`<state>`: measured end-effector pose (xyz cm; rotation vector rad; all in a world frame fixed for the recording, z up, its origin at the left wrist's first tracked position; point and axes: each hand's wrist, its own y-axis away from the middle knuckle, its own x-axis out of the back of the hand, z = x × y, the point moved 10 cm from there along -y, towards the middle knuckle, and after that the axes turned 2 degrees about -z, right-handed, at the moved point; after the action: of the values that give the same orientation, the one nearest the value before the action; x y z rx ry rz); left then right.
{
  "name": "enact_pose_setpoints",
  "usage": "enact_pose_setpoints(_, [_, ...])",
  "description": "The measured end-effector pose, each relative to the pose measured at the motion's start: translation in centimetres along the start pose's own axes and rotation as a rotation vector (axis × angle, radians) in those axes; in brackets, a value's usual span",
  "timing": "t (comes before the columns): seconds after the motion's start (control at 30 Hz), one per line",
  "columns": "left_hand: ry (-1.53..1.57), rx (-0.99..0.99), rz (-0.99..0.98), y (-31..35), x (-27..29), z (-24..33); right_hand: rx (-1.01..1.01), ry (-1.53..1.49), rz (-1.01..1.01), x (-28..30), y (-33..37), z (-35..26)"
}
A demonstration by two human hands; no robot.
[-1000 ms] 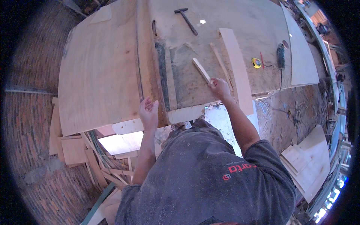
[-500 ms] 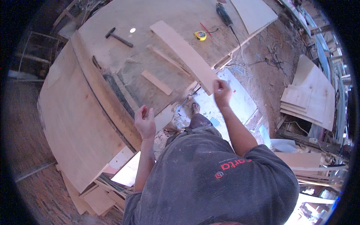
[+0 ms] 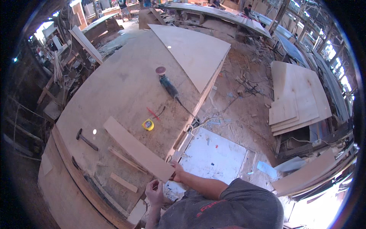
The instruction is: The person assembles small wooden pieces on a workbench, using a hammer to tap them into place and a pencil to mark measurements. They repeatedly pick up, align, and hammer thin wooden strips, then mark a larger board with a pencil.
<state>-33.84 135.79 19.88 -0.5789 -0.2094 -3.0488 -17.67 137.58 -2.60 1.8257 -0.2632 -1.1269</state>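
My right hand point(image 3: 177, 172) grips the near right corner of a long flat wooden board point(image 3: 137, 149) that lies slantwise on the worktable point(image 3: 126, 76). Just below that same end is my left hand point(image 3: 154, 194), its fingers curled in toward the thumb. Whatever it may hold is too small to make out. Left of the board lie a thin wooden strip point(image 3: 127, 160) and a short wooden slat point(image 3: 124, 182). Farther left rests a hammer point(image 3: 87, 140). A yellow tape measure point(image 3: 148, 124) sits beyond the board, beside a red pencil-like stick point(image 3: 152, 113).
A corded sander point(image 3: 167, 87) lies on the table, its cable running over the right edge. Behind it is a large pale plywood sheet point(image 3: 194, 49). Stacked panels point(image 3: 297, 99) stand at the right, past the littered floor point(image 3: 244, 114). A curved wooden edge point(image 3: 76, 171) borders the left.
The view has tilted up toward the far workshop. My right hand has closed on the board's near end. My left hand has come in close to that end, fingers more curled.
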Motion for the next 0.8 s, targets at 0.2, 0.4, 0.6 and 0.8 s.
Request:
enact_pose_setpoints(0.2, [-0.036, 0.014, 0.099, -0.6, 1.6, 1.1, 0.088, 0.48, 0.226, 3.0, -5.4, -4.9])
enact_pose_setpoints(0.4, [-0.076, 0.145, 0.166, 0.7, 4.8, -1.2, 0.337, 1.349, -0.093, 2.5, -12.5, -3.4])
enact_pose_setpoints(0.6, [-0.011, 0.122, 0.118, 0.4, 5.4, -2.7, 0.463, 1.705, 0.144, 1.7, -11.6, -2.3])
enact_pose_setpoints(0.8, [-0.013, 0.096, 0.058, -0.6, 6.7, -2.4, 0.24, 1.9, 0.223, 7.3, -5.8, -4.2])
